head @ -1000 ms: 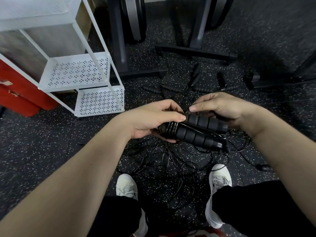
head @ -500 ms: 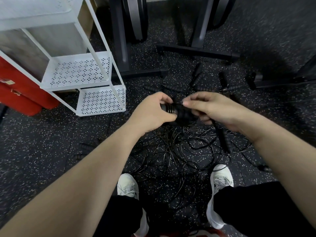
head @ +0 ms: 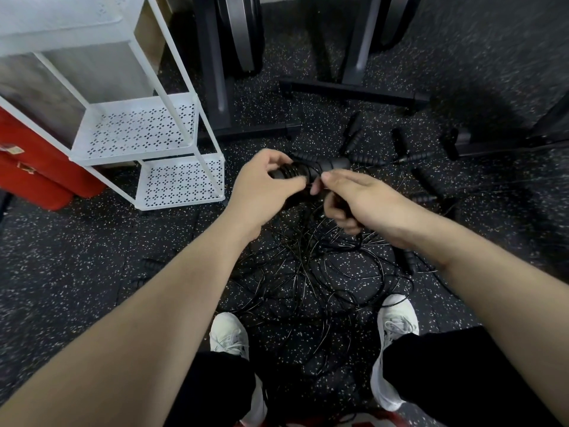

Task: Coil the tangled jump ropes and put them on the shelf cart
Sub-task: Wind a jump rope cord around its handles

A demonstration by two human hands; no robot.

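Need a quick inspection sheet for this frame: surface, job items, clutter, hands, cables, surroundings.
Surface: dark speckled floor.
Job's things: wound jump rope bundle held in both hands; white shelf cart, its two lower shelves bare.
Clutter: loose black handles lying past the hands.
Grippers: left hand grips the bundle; right hand pinches cord at it.
Cables: tangled rope pile between white shoes.
Surroundings: black rack legs, red box.
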